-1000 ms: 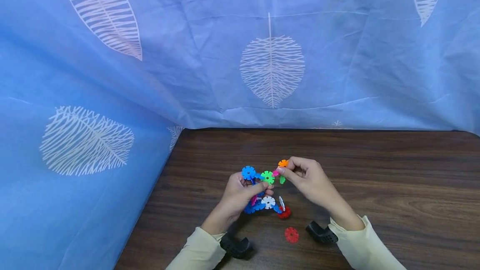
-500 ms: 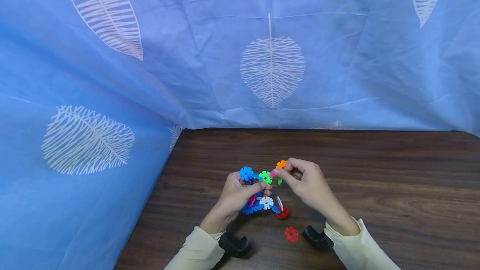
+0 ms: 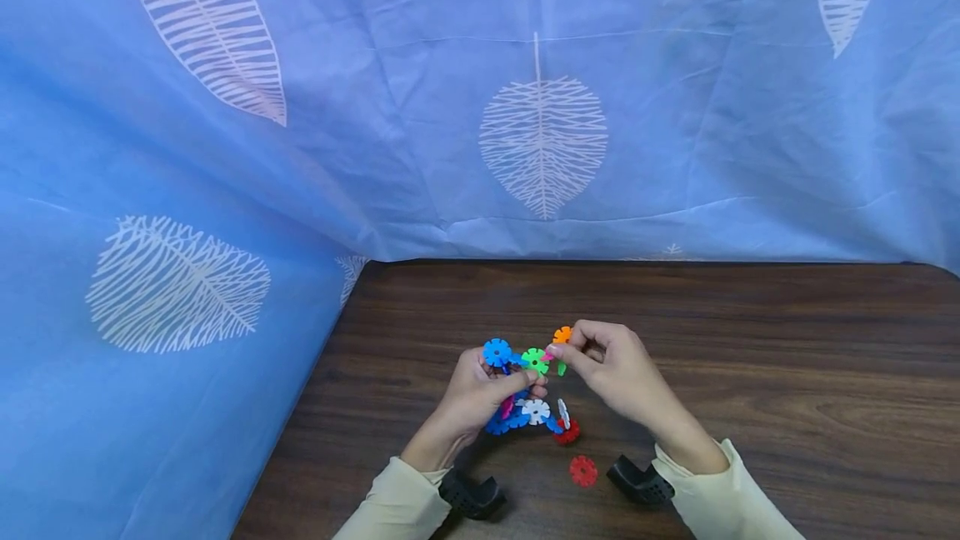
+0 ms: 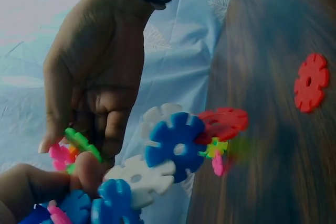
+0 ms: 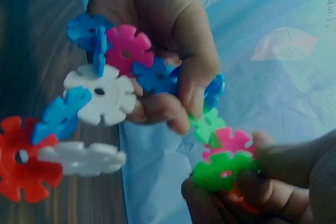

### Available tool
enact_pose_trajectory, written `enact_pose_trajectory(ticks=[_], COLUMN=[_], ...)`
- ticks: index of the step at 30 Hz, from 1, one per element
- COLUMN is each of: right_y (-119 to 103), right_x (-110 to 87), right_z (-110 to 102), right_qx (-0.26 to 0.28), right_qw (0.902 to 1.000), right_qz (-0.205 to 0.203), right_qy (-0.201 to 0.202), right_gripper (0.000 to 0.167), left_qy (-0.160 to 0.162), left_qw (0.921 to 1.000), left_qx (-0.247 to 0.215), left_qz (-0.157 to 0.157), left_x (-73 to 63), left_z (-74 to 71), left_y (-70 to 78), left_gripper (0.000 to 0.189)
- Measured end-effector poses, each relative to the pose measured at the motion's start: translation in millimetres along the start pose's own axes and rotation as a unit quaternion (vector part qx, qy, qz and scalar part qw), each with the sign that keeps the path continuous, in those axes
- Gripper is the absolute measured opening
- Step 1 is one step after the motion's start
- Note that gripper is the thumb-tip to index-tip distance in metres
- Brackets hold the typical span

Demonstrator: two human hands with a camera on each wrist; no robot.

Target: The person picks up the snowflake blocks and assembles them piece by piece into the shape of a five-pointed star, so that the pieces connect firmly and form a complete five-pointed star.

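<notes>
In the head view, my left hand (image 3: 471,398) grips a chain of interlocked flower-shaped plastic discs near its green disc (image 3: 535,361). The chain includes a blue disc (image 3: 497,352), a white disc (image 5: 84,114) and a red disc (image 3: 567,432) at its lower end. My right hand (image 3: 618,367) pinches a small cluster beside it: a pink disc (image 5: 236,140), another green disc (image 5: 215,174) and an orange disc (image 3: 562,334). In the right wrist view, the pink disc meets the chain's green disc edge to edge; how firmly they are slotted cannot be told.
A loose red disc (image 3: 582,471) lies flat on the dark wooden table (image 3: 787,373), between the forearms. Black wrist devices (image 3: 471,496) are strapped under both wrists. A blue leaf-patterned cloth (image 3: 420,132) hangs behind and to the left of the table.
My right hand has shifted very slightly left towards the left hand, with its cluster. Both hands keep their holds, and the loose red disc stays in place.
</notes>
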State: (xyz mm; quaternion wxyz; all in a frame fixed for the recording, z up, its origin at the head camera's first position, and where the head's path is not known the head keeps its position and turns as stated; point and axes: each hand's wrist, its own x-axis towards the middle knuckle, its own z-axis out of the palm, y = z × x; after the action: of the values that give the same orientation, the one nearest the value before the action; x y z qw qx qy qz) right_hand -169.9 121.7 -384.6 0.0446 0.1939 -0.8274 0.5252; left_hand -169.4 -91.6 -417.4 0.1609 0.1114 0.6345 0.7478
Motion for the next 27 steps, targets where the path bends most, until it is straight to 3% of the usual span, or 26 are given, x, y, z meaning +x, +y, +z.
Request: enact_pose_trajectory(ticks=[7, 12, 16, 23, 27], right_y=[6, 8, 5, -3, -4], right_x=[2.1, 2.0, 0.5, -2.1, -3.1], right_z=[1, 3, 4, 5, 7], right_qx=[0.013, -0.039, -0.077, -0.166, -0.197], right_qw=[0.9975, 0.9918, 0.9853, 0.9685, 0.9581], right_qz=[-0.065, -0.12, -0.148, -0.182, -0.207], right_qy=[-0.026, 0.019, 0.037, 0.037, 0.028], right_gripper=[0.021, 0.024, 0.026, 0.024, 0.022], left_qy=[0.058, 0.017, -0.022, -0.066, -0.056], left_qw=[0.9971, 0.9957, 0.9937, 0.9966, 0.9983], left_qx=[-0.035, -0.075, -0.1, -0.048, 0.002], left_qz=[-0.034, -0.051, -0.045, -0.014, -0.019], left_x=[2.9, 3.4, 2.3, 0.6, 2.7], left_z=[1.6, 1.3, 0.9, -2.5, -3.8], left_y=[0.4, 3.0, 4.5, 7.4, 9.2], left_gripper=[0.023, 0.047, 0.049, 0.044, 0.042])
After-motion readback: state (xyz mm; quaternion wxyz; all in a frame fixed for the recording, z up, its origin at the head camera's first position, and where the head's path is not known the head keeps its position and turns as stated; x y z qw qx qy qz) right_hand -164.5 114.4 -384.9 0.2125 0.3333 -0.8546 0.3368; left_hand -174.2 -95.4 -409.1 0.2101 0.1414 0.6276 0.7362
